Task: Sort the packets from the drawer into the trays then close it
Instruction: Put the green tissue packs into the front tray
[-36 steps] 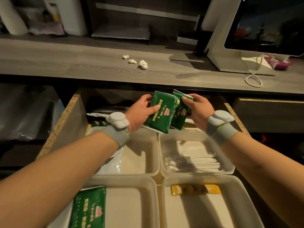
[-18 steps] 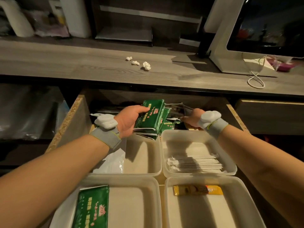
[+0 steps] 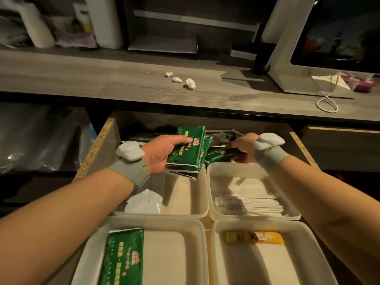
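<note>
Left fingers: closed around a small stack of green packets (image 3: 188,152), thumb laid across the top face, the stack held over the far left tray (image 3: 185,202).
Right fingers: curled down onto another green packet (image 3: 219,155) in the loose pile at the far end of the drawer (image 3: 98,145); whether it is already pinched cannot be told, since the fingertips are hidden behind the hand.
Left hand (image 3: 162,152): held level, just beside the right hand (image 3: 243,148), which is turned palm down.
Trays: the near left tray (image 3: 197,254) already holds one green packet, the near right tray (image 3: 308,254) a yellow stick, the far right tray (image 3: 213,192) white sachets.
Step in hand: green packets are being gathered; sorting is judged to be at an early stage.
Done well: the next packet should be lifted by its edge, squared against the stack, and all laid flat with the matching packet in the near left tray.
Risk: slippery wrappers may fan out if the stack is gripped loosely.
</note>
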Motion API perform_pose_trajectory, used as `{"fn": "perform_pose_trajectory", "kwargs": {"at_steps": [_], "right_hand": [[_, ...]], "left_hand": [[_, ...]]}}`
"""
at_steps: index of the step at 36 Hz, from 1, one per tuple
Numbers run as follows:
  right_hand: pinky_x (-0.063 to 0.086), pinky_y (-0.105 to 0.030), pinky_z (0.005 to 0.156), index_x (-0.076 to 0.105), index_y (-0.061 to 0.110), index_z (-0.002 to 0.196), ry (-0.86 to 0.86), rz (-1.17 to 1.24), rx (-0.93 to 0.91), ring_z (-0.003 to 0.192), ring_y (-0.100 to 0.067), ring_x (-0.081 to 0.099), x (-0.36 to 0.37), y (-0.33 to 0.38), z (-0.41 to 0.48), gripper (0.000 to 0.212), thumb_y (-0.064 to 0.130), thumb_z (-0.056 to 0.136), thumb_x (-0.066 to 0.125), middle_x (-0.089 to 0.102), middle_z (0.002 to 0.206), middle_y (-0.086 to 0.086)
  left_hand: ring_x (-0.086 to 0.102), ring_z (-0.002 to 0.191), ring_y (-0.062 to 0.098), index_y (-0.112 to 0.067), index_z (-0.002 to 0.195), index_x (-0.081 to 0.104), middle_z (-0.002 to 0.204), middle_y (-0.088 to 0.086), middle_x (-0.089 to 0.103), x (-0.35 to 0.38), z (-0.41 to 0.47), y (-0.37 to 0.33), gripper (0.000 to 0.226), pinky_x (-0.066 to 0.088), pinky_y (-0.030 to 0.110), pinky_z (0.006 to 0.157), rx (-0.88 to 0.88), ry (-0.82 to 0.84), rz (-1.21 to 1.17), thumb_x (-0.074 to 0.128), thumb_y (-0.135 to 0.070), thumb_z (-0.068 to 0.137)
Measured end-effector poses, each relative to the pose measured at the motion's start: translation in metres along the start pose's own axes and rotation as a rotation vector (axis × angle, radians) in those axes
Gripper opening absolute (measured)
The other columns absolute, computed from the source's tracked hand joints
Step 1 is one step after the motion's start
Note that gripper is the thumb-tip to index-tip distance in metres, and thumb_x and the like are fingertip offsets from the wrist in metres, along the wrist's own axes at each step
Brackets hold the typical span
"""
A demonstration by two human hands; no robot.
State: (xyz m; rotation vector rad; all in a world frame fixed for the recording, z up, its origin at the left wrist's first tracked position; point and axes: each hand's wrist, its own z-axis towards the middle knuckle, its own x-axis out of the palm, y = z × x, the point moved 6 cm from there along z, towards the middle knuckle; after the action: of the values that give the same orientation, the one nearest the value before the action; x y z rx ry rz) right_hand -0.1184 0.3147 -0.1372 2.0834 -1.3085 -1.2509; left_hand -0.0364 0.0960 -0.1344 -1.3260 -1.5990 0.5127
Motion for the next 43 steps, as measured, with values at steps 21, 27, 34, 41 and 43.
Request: {"fn": "perform_pose_trajectory", "kwargs": {"at_steps": [21,27,34,41,43], "right_hand": [[0.058,-0.041,0.074,0.059,0.004,0.088,0.382,0.392,-0.341,0.085,-0.028,0.064,0.018,0.027,-0.128,0.020,-0.005,0.096,0.044,0.064,0.096,-0.020],[0.050,-0.052,0.097,0.062,0.006,0.120,0.379,0.568,-0.273,0.108,-0.032,0.067,0.045,0.014,-0.129,0.052,0.049,0.096,0.047,0.069,0.116,-0.020],[0.057,-0.048,0.089,0.043,0.027,0.137,0.388,0.238,-0.532,0.102,-0.025,0.070,0.073,-0.008,-0.155,0.086,0.017,0.064,0.088,0.065,0.122,-0.009],[0.060,-0.043,0.082,0.032,0.047,0.138,0.447,0.074,-0.726,0.097,-0.023,0.072,0.089,-0.023,-0.188,0.096,-0.009,0.074,0.076,0.064,0.112,-0.005],[0.061,-0.042,0.081,0.036,0.043,0.137,0.469,0.069,-0.717,0.096,-0.023,0.072,0.089,-0.021,-0.194,0.091,-0.011,0.075,0.074,0.065,0.108,-0.004]], "left_hand": [[0.072,0.085,0.027,-0.005,0.099,0.072,0.094,0.014,0.074,0.044,-0.040,0.004,0.024,0.056,0.042,0.086,0.014,0.122,-0.142,0.058,-0.022,0.089],[0.069,0.099,0.033,-0.003,0.117,0.061,0.107,0.020,0.071,0.034,-0.058,0.011,0.024,0.051,0.051,0.093,0.114,0.022,-0.067,0.053,-0.011,0.096],[0.065,0.110,0.035,-0.006,0.130,0.051,0.120,0.021,0.067,0.012,-0.093,0.037,0.038,0.053,0.047,0.092,0.233,-0.047,0.071,0.055,0.001,0.092],[0.064,0.113,0.034,-0.009,0.134,0.046,0.121,0.020,0.066,0.009,-0.118,0.062,0.067,0.047,0.051,0.102,0.195,-0.030,0.182,0.068,0.005,0.072],[0.065,0.111,0.035,-0.009,0.133,0.045,0.120,0.021,0.066,0.010,-0.121,0.061,0.070,0.047,0.053,0.101,0.182,-0.031,0.177,0.068,0.004,0.068]]}}
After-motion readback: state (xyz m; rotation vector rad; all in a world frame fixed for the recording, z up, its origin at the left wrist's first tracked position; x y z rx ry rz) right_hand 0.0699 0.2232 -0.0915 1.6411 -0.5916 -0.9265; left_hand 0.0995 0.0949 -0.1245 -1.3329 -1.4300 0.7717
